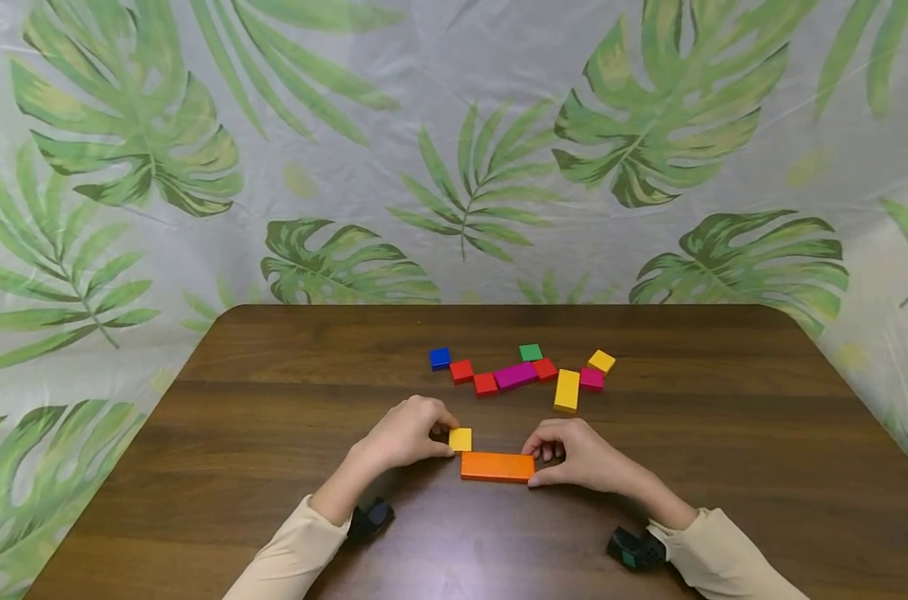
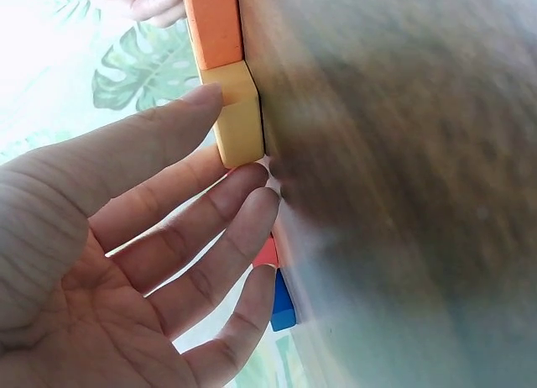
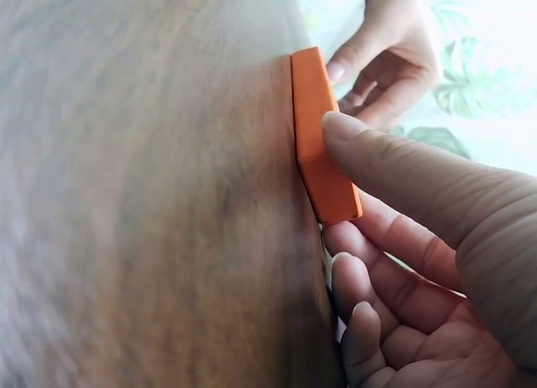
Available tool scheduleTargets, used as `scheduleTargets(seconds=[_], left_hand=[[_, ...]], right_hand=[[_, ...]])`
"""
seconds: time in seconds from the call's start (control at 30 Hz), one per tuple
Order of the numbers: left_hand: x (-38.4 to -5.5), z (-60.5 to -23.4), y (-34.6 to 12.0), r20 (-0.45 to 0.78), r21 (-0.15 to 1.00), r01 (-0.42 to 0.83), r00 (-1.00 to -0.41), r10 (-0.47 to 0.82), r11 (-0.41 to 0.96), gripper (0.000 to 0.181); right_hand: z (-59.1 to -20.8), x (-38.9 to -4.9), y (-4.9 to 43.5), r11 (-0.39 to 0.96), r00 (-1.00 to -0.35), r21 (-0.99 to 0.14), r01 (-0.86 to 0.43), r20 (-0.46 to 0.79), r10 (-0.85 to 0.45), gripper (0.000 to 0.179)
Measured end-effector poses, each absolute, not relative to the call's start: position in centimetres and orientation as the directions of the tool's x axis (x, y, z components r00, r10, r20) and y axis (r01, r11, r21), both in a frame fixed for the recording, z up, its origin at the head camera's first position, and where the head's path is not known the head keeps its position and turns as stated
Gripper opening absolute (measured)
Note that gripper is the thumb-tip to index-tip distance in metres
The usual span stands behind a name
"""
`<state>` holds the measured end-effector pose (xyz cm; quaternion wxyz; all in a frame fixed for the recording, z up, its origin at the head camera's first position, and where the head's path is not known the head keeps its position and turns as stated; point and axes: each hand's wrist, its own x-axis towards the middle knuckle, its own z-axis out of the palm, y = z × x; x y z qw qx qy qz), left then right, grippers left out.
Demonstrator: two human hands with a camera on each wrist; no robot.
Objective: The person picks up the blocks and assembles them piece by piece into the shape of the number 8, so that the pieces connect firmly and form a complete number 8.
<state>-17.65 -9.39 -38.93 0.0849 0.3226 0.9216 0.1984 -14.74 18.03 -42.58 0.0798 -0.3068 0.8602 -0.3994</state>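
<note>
My left hand [image 1: 410, 432] pinches a small yellow square block [image 1: 460, 439] between thumb and fingers, and the left wrist view shows the thumb on the near side of that yellow block [image 2: 239, 123]. Just in front of it lies a long orange block [image 1: 497, 467], flat on the table. The right end of the orange block is between the thumb and fingers of my right hand [image 1: 577, 454]. Seen from the right wrist, the thumb lies against the near side of the orange block [image 3: 323, 144], with a fingertip at its end. The two blocks sit close together, near the orange one's left end.
Behind the hands on the brown table [image 1: 288, 350] lie more blocks: blue [image 1: 440, 359], red [image 1: 462, 372], a long magenta one [image 1: 516, 376], green [image 1: 531, 352], a tall yellow one [image 1: 567, 391], a short magenta one [image 1: 592, 380] and yellow [image 1: 601, 362]. A leaf-patterned cloth [image 1: 491, 283] hangs behind.
</note>
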Motion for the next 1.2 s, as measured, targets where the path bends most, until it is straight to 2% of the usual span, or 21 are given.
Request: scheduleTargets(seconds=[0.47, 0.67, 0.8, 1.03, 1.2], left_hand=[[-17.8, -39.1, -9.1, -0.020, 0.410, 0.578, -0.768, 0.640, 0.706, 0.029], [-17.6, -38.0, -9.7, -0.073, 0.400, 0.571, -0.760, 0.646, 0.717, 0.048], [-17.9, -37.2, -10.3, -0.047, 0.405, 0.560, -0.777, 0.628, 0.723, 0.056], [-20.3, -37.8, -9.9, 0.048, 0.457, 0.486, -0.850, 0.525, 0.745, 0.035], [-22.5, -38.3, -8.6, 0.092, 0.461, 0.461, -0.875, 0.476, 0.758, 0.031]], right_hand=[[-42.7, -14.8, 18.3, 0.494, -0.805, -0.741, -0.455, 0.105, -0.584, 0.024], [-42.7, -14.8, 18.2, 0.493, -0.805, -0.745, -0.449, 0.097, -0.586, 0.025], [-42.8, -14.9, 18.1, 0.488, -0.803, -0.749, -0.448, 0.098, -0.587, 0.024], [-42.8, -14.8, 18.2, 0.480, -0.799, -0.756, -0.446, 0.095, -0.593, 0.024], [-42.7, -14.7, 18.1, 0.479, -0.804, -0.760, -0.440, 0.096, -0.586, 0.025]])
